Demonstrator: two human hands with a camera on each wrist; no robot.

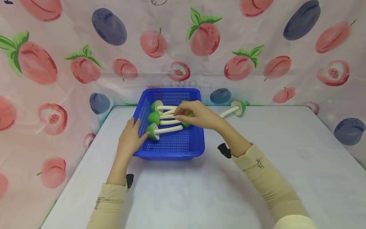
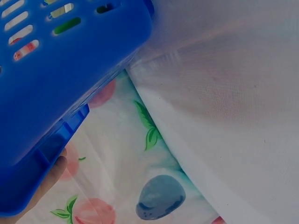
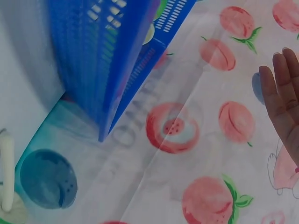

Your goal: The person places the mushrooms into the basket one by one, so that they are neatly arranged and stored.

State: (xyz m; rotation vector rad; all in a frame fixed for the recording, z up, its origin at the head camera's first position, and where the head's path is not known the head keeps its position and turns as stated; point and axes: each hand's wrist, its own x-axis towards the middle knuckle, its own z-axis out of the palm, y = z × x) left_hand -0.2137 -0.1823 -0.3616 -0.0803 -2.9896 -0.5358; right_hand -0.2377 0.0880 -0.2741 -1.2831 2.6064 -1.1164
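Toy mushrooms with green caps and white stems lie in a blue plastic basket [image 1: 168,155]. The nearest mushroom [image 1: 168,129] has its cap to the left. My left hand [image 1: 128,140] rests on the basket's left rim, fingers outside, thumb reaching in by that cap. In the left wrist view, fingers [image 2: 55,170] show behind the rim. Above the basket's right half is my right hand [image 1: 200,114], its bent fingers and thumb over the stem ends. The right wrist view shows the fingers [image 3: 282,86] extended, with nothing visible in them.
Another green-capped mushroom [image 1: 237,108] lies on the white table [image 1: 274,152] right of the basket, its stem end hidden behind my right arm. A fruit-print cloth [image 1: 177,41] hangs right behind the basket and covers the left side.
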